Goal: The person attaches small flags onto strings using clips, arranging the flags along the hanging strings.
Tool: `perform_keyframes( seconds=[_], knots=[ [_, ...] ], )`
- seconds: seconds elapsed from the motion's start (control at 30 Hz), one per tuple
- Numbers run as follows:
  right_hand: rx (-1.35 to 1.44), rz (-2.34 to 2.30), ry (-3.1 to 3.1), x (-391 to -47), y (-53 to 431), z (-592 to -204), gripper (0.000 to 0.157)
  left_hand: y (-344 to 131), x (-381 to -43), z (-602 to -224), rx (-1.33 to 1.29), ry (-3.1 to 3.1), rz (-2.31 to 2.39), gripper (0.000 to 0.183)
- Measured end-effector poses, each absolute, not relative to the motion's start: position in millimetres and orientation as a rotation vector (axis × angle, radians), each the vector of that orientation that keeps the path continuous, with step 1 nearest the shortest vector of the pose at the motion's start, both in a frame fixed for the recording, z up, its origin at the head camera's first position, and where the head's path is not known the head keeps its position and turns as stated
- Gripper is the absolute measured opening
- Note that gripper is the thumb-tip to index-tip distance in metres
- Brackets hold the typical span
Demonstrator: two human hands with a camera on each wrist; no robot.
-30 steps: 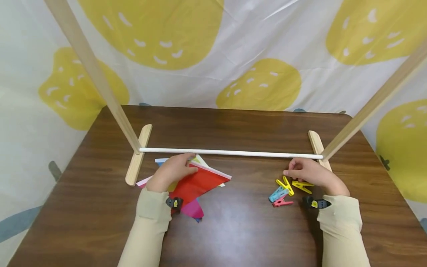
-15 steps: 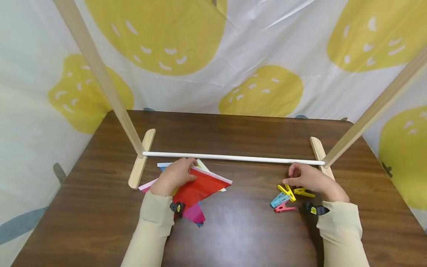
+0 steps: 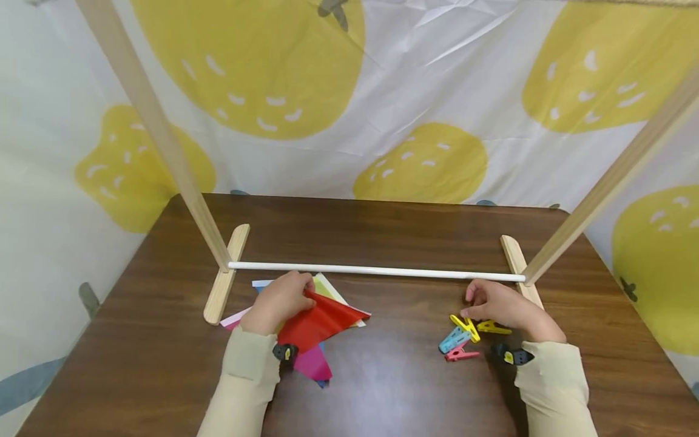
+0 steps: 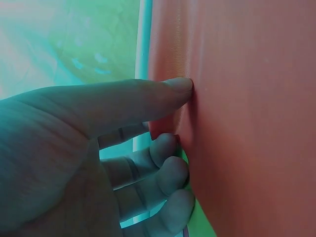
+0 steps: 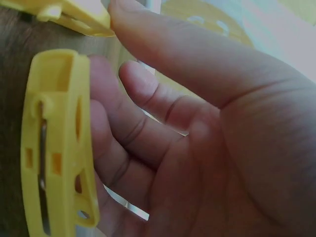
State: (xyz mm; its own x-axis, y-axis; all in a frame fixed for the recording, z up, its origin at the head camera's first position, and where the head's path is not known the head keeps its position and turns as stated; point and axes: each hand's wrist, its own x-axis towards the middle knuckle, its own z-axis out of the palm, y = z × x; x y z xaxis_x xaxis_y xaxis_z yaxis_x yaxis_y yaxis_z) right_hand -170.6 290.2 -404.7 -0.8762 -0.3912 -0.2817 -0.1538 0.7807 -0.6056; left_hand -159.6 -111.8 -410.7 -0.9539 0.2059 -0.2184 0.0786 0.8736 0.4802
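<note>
My left hand (image 3: 284,298) pinches the red pennant (image 3: 322,323) near its upper left corner, thumb on the near face in the left wrist view. Under it lie other pennants: a yellow-green one (image 3: 321,285), a magenta one (image 3: 313,364) and blue ones. At the right, my right hand (image 3: 499,304) hovers low over the clothespins with loosely bent fingers. Its thumb tip meets the end of one yellow clothespin (image 5: 81,17); another yellow clothespin (image 5: 57,143) lies beside the other fingertips. A blue clothespin (image 3: 454,340) and a red clothespin (image 3: 462,354) lie just nearer me.
A white rod (image 3: 377,270) runs low between two wooden uprights, the left post (image 3: 158,133) and the right post (image 3: 611,173), on flat wooden feet. Behind the brown table (image 3: 377,400) hangs a cloth (image 3: 426,73) with yellow fruit shapes.
The red pennant's upper edge has tipped over in my left hand, so its white strip no longer shows and more yellow-green is uncovered. My right hand stays by the clothespins.
</note>
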Motion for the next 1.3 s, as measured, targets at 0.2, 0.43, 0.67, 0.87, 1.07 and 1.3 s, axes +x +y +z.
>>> perform_keyframes(
  seconds=[0.2,0.43,0.67,0.87,1.07,1.3],
  knots=[
    [-0.425,-0.849,2.552,-169.6,290.2,-405.0,0.027,-113.8,-158.3,-409.9,0.243,2.802,0.700,0.013],
    [-0.554,-0.860,2.532,-171.6,292.6,-406.8,0.009,-119.1,-160.8,-407.6,0.238,2.771,0.745,0.016],
    [-0.448,-0.740,2.607,-172.7,292.3,-407.0,0.016,-122.0,-161.3,-404.8,0.221,2.735,0.771,0.015],
    [-0.396,-0.776,2.576,-168.6,291.4,-408.2,0.022,-123.1,-157.3,-407.5,0.142,2.657,0.779,0.022],
    [-0.379,-0.713,2.648,-167.6,281.4,-406.2,0.025,-122.4,-159.2,-406.6,0.167,2.674,0.768,0.030],
    [-0.370,-0.614,2.678,-165.3,268.9,-404.2,0.027,-123.6,-158.8,-408.6,0.126,2.688,0.790,0.037]
  ],
)
